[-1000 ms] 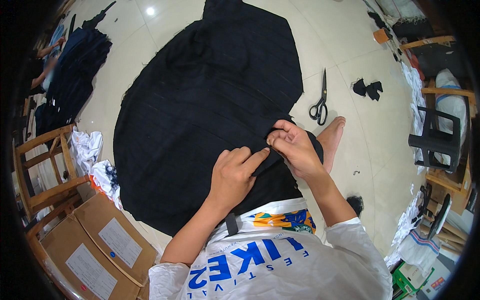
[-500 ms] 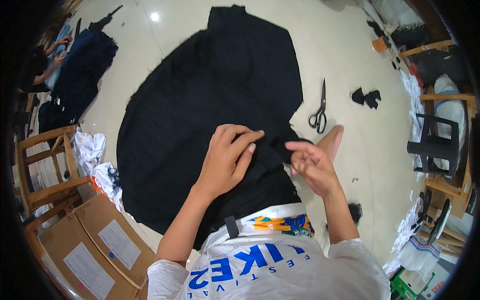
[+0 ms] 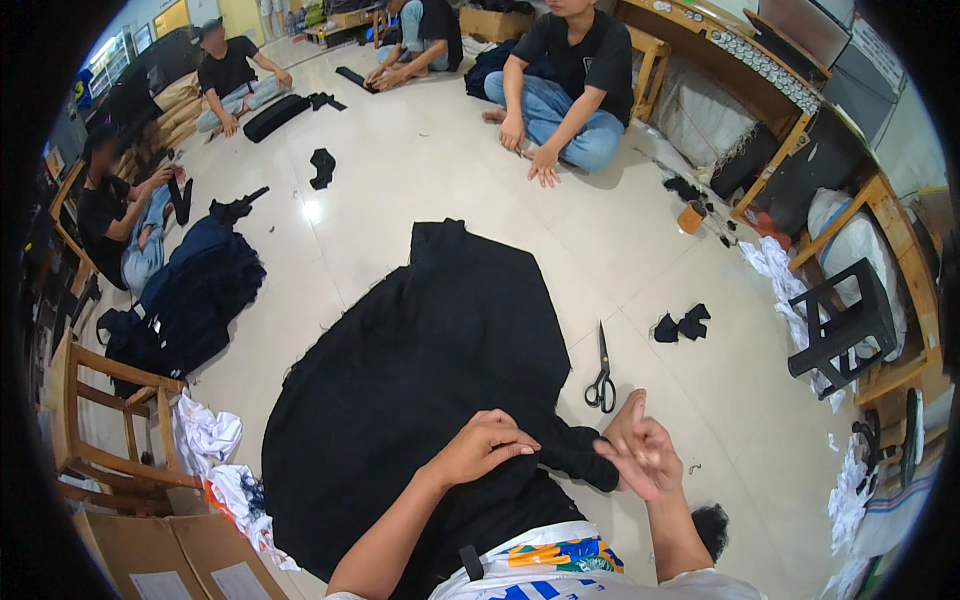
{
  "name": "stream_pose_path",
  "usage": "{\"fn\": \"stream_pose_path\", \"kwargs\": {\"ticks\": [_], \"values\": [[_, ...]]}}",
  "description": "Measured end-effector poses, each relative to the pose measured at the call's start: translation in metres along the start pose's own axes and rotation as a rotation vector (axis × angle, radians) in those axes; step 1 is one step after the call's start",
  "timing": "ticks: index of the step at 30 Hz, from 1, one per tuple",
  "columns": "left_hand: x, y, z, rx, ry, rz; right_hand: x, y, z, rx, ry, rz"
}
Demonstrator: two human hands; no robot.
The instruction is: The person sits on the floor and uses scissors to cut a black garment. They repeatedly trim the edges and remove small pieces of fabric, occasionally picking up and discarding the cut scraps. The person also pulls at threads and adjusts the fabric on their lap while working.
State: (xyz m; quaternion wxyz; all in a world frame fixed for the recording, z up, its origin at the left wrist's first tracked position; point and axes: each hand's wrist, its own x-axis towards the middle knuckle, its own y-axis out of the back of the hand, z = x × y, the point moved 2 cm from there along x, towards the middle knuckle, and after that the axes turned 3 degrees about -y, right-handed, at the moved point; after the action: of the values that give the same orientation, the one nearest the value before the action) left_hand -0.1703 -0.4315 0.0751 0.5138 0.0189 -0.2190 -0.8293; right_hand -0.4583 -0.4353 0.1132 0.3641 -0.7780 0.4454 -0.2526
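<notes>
A large black cloth (image 3: 420,360) spreads from my lap across the floor in front of me. Over its near right part is my left hand (image 3: 480,447), thumb and fingertips drawn together; what they pinch, if anything, is too small to make out. To the right, my right hand (image 3: 648,462) is raised palm up, its fingers loosely bent and apart, with no object visible in it. Behind that hand shows part of my bare foot (image 3: 624,424). Black-handled scissors (image 3: 601,380) lie just beyond, beside the cloth's right edge.
Black scraps (image 3: 682,324) lie right of the scissors. A dark cloth pile (image 3: 195,300) and a wooden chair frame (image 3: 120,400) stand left, above cardboard boxes (image 3: 160,550). A black stool (image 3: 845,325) is at right. Several people sit on the floor ahead, one person (image 3: 575,80) nearest.
The view has tilted up, bringing the seated people into sight. My left thumb and fingertips have come together, and my right hand has turned, its pointing finger no longer stretched toward the left.
</notes>
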Motion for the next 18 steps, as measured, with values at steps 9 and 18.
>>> {"fn": "stream_pose_path", "kwargs": {"ticks": [9, 18], "values": [[-0.004, -0.006, 0.001, 0.114, -0.015, 0.069, 0.036, -0.011, 0.016, -0.627, -0.540, 0.296], [-0.005, -0.003, -0.001, 0.356, -0.071, 0.077, 0.012, -0.025, 0.057, -1.468, -0.282, 0.326]]}}
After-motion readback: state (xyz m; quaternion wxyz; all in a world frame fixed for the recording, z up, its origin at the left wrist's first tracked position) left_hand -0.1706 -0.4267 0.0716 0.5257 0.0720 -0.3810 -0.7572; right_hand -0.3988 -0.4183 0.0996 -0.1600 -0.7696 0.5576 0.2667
